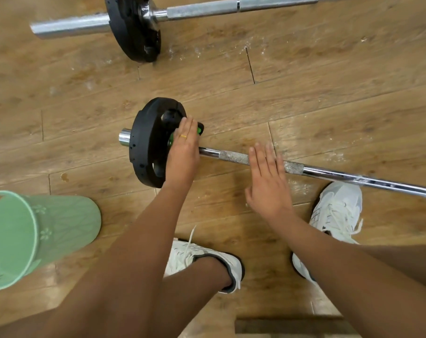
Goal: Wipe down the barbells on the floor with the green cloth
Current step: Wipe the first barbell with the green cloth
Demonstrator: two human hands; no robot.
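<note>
On the floor (329,98) we have the far barbell (207,9) ahead and the near barbell (341,175) close before us, its plate (143,147) at the left end beside our left hand (182,154), our right hand (268,189) over its shaft (232,157), a bucket (60,228) further left.

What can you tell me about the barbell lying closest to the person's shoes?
The near barbell lies flat on the wooden floor, running from mid-left towards the right edge. Its thin shaft is shiny chrome, with a dull, rough grip section dusted white. One black plate with cut-out holes stands near its left end, a short silver stub poking beyond. The left hand rests over a black-and-green piece beside the plate; the right hand is spread flat over the rough section.
</note>
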